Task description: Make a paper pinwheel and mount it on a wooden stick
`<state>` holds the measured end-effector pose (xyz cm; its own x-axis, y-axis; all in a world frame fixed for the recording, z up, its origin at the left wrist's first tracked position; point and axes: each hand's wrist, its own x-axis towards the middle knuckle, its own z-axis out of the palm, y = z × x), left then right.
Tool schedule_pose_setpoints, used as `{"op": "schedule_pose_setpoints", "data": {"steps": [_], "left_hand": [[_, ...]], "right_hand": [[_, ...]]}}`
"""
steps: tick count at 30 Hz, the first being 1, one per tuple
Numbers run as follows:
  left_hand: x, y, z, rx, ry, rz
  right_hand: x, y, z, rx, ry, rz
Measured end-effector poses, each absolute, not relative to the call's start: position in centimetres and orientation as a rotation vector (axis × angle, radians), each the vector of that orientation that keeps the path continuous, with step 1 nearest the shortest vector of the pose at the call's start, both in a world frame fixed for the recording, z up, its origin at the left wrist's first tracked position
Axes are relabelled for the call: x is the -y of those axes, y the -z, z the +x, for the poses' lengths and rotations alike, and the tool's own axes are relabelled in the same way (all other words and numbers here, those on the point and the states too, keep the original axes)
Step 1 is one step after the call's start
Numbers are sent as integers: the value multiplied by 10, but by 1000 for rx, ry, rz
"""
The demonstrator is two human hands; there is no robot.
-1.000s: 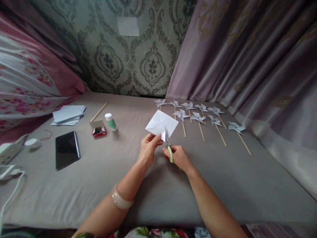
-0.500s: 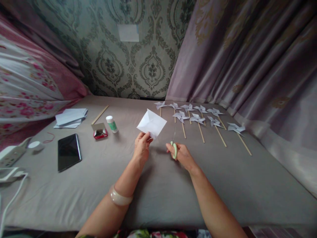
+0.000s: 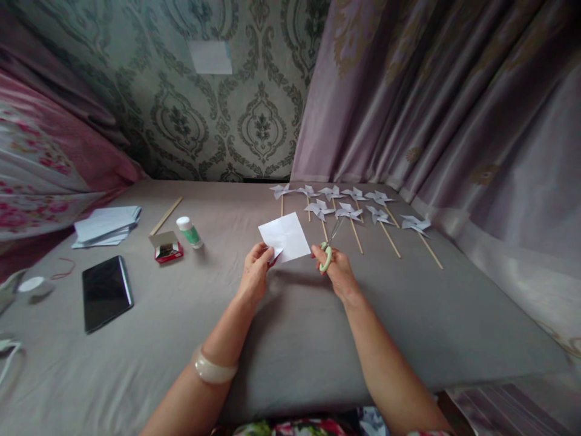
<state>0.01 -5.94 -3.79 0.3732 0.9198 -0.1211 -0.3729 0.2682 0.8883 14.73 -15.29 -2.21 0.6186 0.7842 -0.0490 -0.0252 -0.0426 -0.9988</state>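
My left hand (image 3: pixel 258 267) pinches a white square of paper (image 3: pixel 287 235) by its near left corner, where a slit shows beside the thumb. In my right hand (image 3: pixel 338 269) is a pair of scissors (image 3: pixel 325 257) with pale green handles, blades pointing up and away. The right fingertips are at the paper's right corner; whether they grip it I cannot tell. Beyond the hands lie several white paper pinwheels (image 3: pixel 348 212) on wooden sticks, in two rows.
On the left are a glue stick (image 3: pixel 189 232), a small red box (image 3: pixel 167 251), a wooden stick (image 3: pixel 166 215), a stack of paper (image 3: pixel 106 225), a dark tablet (image 3: pixel 107 293), a white round cap (image 3: pixel 35 286) and red string (image 3: pixel 63 268). A grey cloth (image 3: pixel 181 339) covers the surface.
The paper has turned in my left hand and come lower. My right hand has brought the scissors up to the paper's right corner. The whole view has shifted to the right.
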Motion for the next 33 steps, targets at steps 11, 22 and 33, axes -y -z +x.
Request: {"op": "schedule_pose_setpoints", "data": {"steps": [11,22,33], "left_hand": [[68,32,3,-735,-907,1115],[64,32,1,-777,-886,904],[88,30,14,-752,-697,881]], "right_hand": [[152,27,149,691,-742,-1410],[150,31,146,654,-633,-1388],[148,35,142,663,-492,-1346]]}}
